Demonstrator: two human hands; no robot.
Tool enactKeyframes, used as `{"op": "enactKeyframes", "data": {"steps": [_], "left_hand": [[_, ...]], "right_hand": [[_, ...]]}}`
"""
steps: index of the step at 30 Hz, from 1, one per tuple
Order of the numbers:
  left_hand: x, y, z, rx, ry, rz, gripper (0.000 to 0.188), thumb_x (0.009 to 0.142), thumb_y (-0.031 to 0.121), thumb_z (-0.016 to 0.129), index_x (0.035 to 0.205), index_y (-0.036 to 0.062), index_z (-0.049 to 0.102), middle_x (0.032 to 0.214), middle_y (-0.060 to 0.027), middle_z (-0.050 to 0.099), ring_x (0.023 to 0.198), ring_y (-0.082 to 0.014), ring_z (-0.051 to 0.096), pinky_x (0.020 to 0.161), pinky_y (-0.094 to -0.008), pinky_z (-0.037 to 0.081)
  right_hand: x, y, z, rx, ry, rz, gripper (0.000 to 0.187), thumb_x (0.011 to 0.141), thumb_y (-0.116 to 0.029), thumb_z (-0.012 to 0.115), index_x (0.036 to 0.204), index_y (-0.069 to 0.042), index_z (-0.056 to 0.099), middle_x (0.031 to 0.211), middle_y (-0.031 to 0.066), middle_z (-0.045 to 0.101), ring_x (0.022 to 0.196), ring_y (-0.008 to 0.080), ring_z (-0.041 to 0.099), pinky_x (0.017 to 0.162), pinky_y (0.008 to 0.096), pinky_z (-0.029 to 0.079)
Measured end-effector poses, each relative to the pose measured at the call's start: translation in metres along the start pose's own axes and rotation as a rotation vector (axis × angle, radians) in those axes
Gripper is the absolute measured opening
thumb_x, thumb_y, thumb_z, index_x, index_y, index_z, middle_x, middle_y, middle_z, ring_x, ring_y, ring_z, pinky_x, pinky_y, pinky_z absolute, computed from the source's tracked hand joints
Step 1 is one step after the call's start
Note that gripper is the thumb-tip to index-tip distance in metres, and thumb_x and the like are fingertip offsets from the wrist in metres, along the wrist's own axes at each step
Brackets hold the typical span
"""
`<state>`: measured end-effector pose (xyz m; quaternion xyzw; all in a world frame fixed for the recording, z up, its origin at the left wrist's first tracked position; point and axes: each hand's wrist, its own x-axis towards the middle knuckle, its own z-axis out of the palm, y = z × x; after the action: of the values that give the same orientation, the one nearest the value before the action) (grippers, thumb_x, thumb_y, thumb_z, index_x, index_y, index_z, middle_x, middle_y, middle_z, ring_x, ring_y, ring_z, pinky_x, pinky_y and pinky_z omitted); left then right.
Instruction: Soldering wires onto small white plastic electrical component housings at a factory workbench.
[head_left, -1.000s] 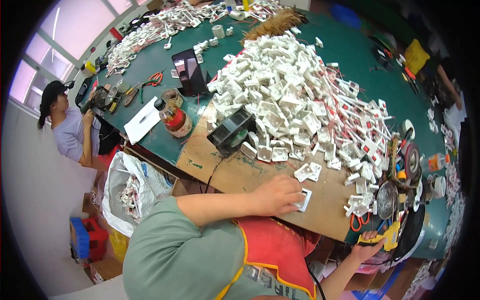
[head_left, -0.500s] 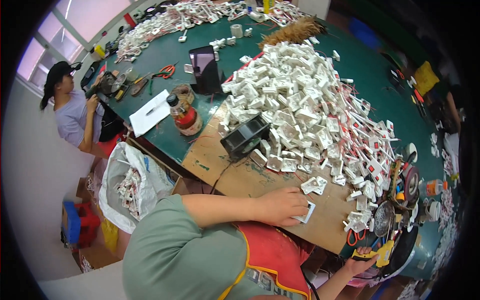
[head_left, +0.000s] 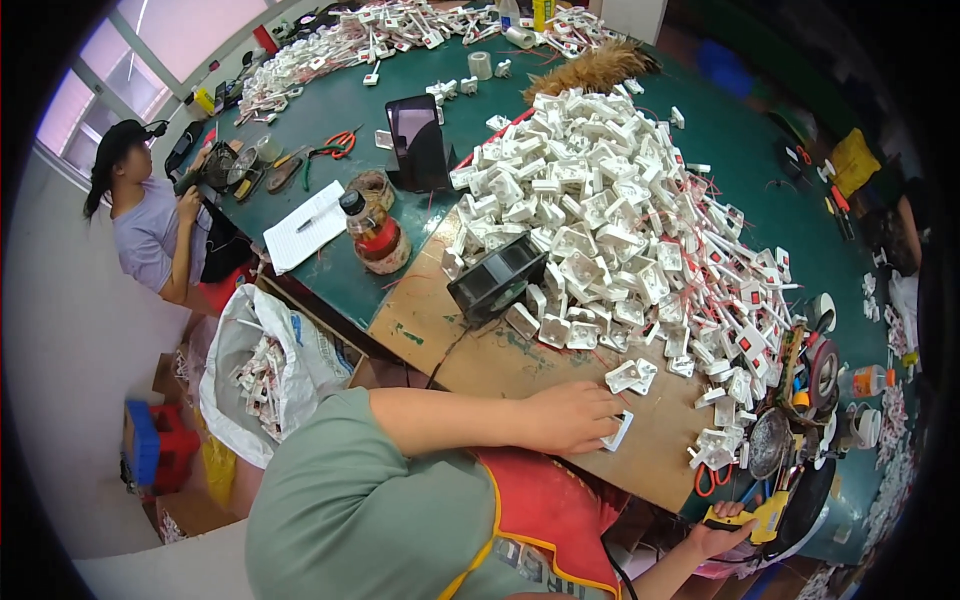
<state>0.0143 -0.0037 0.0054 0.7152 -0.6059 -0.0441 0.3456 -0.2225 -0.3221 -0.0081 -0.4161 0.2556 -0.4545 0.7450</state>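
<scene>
My left hand (head_left: 572,417) rests on the brown board at the table's near edge. Its fingers are closed on a small white plastic housing (head_left: 618,432) that lies flat, partly hidden under them. A pair of white housings (head_left: 630,376) lies just beyond. At the lower right, my right hand (head_left: 722,538) is wrapped round the handle of a yellow hot glue gun (head_left: 768,517). The gun is beside the table edge, near orange-handled scissors (head_left: 711,480). A large heap of white housings (head_left: 590,220) fills the middle of the table, with red-and-white wired pieces on its right flank.
A small black fan (head_left: 497,280) stands between the heap and the board (head_left: 480,365). Left of it are a bottle (head_left: 376,238), a black stand (head_left: 418,150) and a notebook (head_left: 304,225). A white sack (head_left: 225,400) of parts sits below. Another person (head_left: 150,220) works at the far left.
The view has shifted slightly. My left hand stays on the white housing, and my right hand keeps hold of the glue gun, with little visible movement.
</scene>
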Motion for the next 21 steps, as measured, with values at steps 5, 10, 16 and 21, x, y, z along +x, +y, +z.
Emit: {"op": "enactKeyframes", "data": {"steps": [5,10,16,21], "left_hand": [[-0.005,0.008,-0.003,-0.025,0.027,-0.028,0.032,0.079,0.021,0.068,0.106,0.006,0.059,0.117,-0.0125,0.056,0.113,-0.032,0.053,0.098,-0.0425,0.041],[-0.009,0.003,0.008,0.003,0.15,-0.106,0.034,0.077,0.019,0.071,0.108,0.0086,0.061,0.113,-0.0115,0.058,0.11,-0.0317,0.055,0.096,-0.0446,0.043],[0.004,0.005,0.0,-0.084,0.142,-0.159,0.031,0.075,0.016,0.073,0.104,0.0075,0.063,0.11,-0.0128,0.061,0.102,-0.033,0.058,0.087,-0.0434,0.047],[0.007,0.009,0.001,-0.054,0.129,-0.138,0.029,0.076,0.014,0.072,0.102,0.0066,0.064,0.109,-0.0122,0.061,0.101,-0.0323,0.058,0.089,-0.0438,0.046]], "right_hand": [[0.007,0.002,-0.002,0.086,-0.096,-0.008,0.048,0.101,-0.04,0.039,0.134,-0.005,0.035,0.07,0.0013,0.038,0.059,0.0102,0.037,0.055,0.0252,0.035],[0.013,0.008,0.004,0.113,-0.18,-0.019,0.049,0.1,-0.043,0.041,0.132,-0.005,0.037,0.071,0.0019,0.041,0.059,0.0118,0.038,0.057,0.0262,0.036],[0.009,0.009,0.001,0.076,-0.154,0.004,0.051,0.099,-0.044,0.043,0.131,-0.006,0.04,0.071,0.0025,0.043,0.059,0.0122,0.042,0.057,0.0276,0.037],[0.01,0.017,-0.008,0.148,-0.19,0.022,0.05,0.098,-0.045,0.044,0.131,-0.007,0.04,0.07,0.0017,0.043,0.06,0.0116,0.043,0.058,0.0279,0.038]]}}
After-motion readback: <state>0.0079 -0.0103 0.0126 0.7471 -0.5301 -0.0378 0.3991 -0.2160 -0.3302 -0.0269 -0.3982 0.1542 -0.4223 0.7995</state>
